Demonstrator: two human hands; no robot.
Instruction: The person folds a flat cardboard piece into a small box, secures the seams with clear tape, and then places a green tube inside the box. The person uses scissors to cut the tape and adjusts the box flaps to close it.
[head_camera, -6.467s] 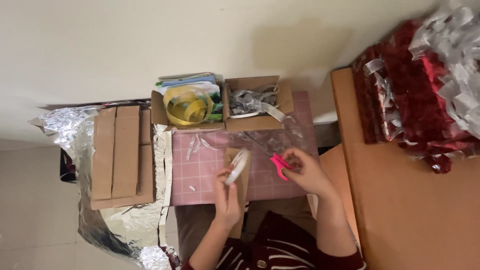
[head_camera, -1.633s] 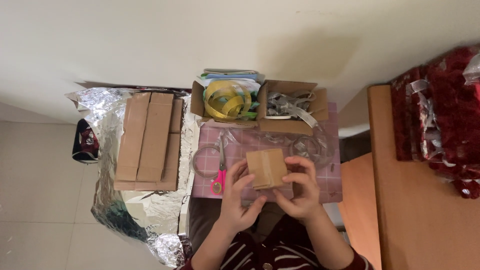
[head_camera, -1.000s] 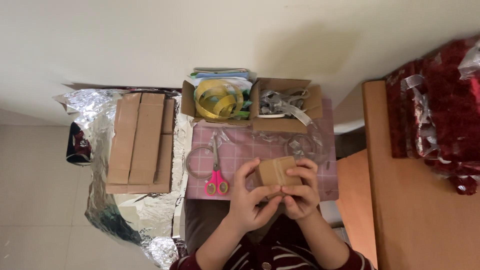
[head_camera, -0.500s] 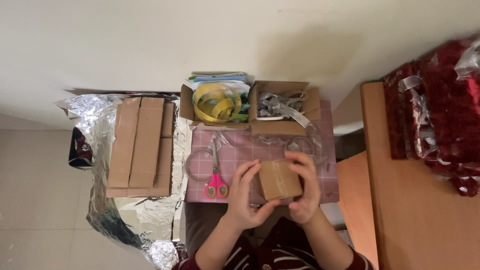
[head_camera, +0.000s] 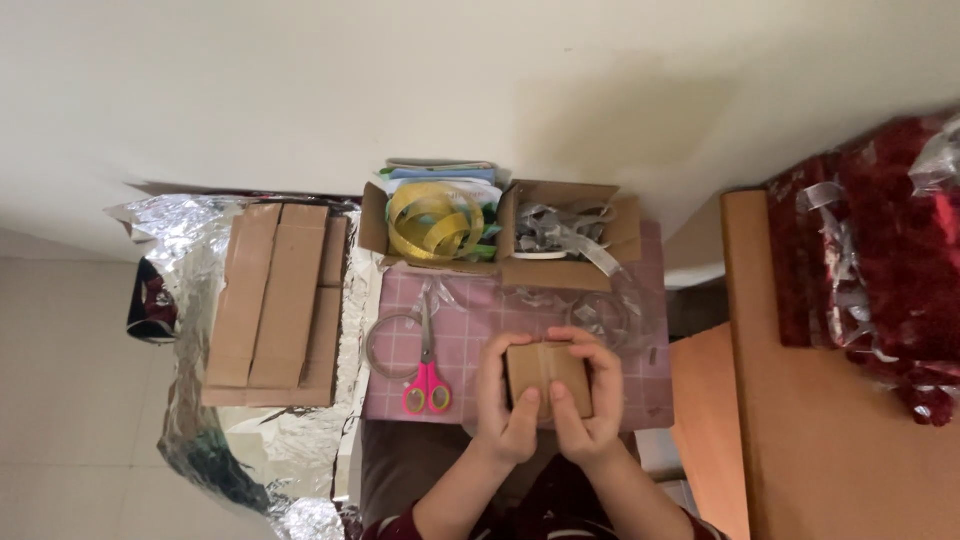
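A small brown cardboard box (head_camera: 545, 372) is held between both hands above the front edge of a pink gridded cutting mat (head_camera: 470, 330). My left hand (head_camera: 503, 405) grips its left side, thumb on the front face. My right hand (head_camera: 588, 400) wraps the right side, thumb pressed on the box's front. A strip of clear tape seems to run down the box's middle. Pink-handled scissors (head_camera: 427, 365) lie shut on the mat, just left of my left hand.
Two open cardboard boxes stand at the mat's far edge, one with yellow ribbon (head_camera: 432, 222), one with clear tape scraps (head_camera: 555, 232). Flat cardboard sheets (head_camera: 280, 292) lie on silver foil (head_camera: 190, 250) at left. A wooden surface (head_camera: 830, 430) with red-filled clear bags (head_camera: 880, 270) is at right.
The scissors were laid down on the mat. Both hands took up the small box, turned it and brought it lower toward me, now with both thumbs on its front.
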